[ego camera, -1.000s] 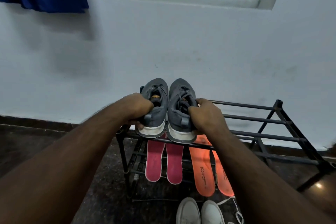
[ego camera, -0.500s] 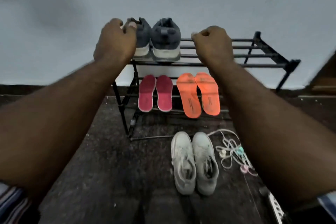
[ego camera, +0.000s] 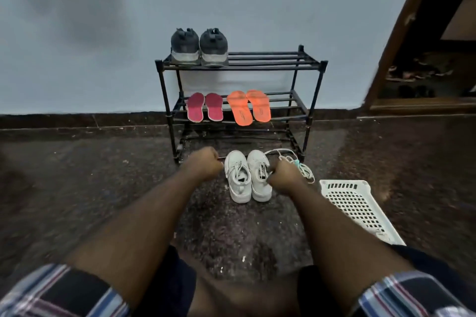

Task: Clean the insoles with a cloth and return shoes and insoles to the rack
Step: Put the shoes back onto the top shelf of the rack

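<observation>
The grey shoes (ego camera: 199, 46) stand side by side on the left of the top shelf of the black rack (ego camera: 319, 64), heels toward me. On the middle shelf lie two pink insoles (ego camera: 204, 107) and two orange insoles (ego camera: 248, 107). The white shoes (ego camera: 247, 175) sit on the floor in front of the rack. My left hand (ego camera: 203, 165) is curled into a fist just left of them and holds nothing. My right hand (ego camera: 282, 177) is curled against the right shoe's outer side; whether it grips the shoe is hidden.
Loose white and teal laces (ego camera: 296, 162) lie on the floor behind my right hand. A white perforated plastic basket (ego camera: 358, 208) lies to the right. A brown wooden door frame (ego camera: 401, 33) stands at the far right. The floor is dark speckled stone.
Both hands let go of the grey shoes on the top shelf and came down to either side of the white shoes. The view dropped and pulled back from the rack.
</observation>
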Available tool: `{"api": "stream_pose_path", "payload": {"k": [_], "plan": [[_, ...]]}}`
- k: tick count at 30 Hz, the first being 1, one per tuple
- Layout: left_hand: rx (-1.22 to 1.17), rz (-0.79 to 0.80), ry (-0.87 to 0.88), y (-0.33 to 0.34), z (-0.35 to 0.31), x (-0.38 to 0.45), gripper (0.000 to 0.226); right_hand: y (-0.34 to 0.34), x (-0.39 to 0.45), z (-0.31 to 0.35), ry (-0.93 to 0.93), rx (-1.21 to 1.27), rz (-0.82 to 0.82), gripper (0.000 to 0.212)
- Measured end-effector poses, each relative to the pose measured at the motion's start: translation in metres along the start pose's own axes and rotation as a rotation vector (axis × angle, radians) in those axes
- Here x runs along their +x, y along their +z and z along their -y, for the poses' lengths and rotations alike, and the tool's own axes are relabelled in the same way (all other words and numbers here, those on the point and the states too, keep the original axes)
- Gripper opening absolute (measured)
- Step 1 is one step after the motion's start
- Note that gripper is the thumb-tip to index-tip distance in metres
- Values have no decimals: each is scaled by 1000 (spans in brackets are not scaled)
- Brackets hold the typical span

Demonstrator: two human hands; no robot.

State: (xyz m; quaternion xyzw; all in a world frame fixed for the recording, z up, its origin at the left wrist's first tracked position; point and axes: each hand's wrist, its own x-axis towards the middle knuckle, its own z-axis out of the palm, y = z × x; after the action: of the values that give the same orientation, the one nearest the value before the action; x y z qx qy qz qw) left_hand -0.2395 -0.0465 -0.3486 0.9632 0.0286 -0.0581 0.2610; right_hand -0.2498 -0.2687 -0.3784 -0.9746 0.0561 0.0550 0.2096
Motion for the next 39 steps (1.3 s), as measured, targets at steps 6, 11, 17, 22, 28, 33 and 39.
{"api": "stream_pose_path", "payload": {"k": [6, 11, 17, 22, 28, 33, 39], "plan": [[-68, 88, -61, 52, 19, 6, 17, 55, 3, 18, -183, -58, 154, 40], [-207, 93, -94, 87, 34, 34, 32, 85, 35, 24, -266, -13, 184, 45], [-374, 77, -109, 117, 45, 72, 40, 98, 52, 17, -300, -23, 216, 48], [-486, 107, -59, 134, 51, 87, 39, 98, 50, 5, -118, 258, 91, 31], [-409, 156, -86, 152, 57, 92, 32, 96, 86, -5, -12, 223, 45, 47], [-473, 84, -111, 142, 58, 97, 17, 110, 90, -7, 6, 288, 43, 27], [-350, 129, -49, 133, 48, 88, 18, 103, 87, 0, 190, 702, 149, 5]]}}
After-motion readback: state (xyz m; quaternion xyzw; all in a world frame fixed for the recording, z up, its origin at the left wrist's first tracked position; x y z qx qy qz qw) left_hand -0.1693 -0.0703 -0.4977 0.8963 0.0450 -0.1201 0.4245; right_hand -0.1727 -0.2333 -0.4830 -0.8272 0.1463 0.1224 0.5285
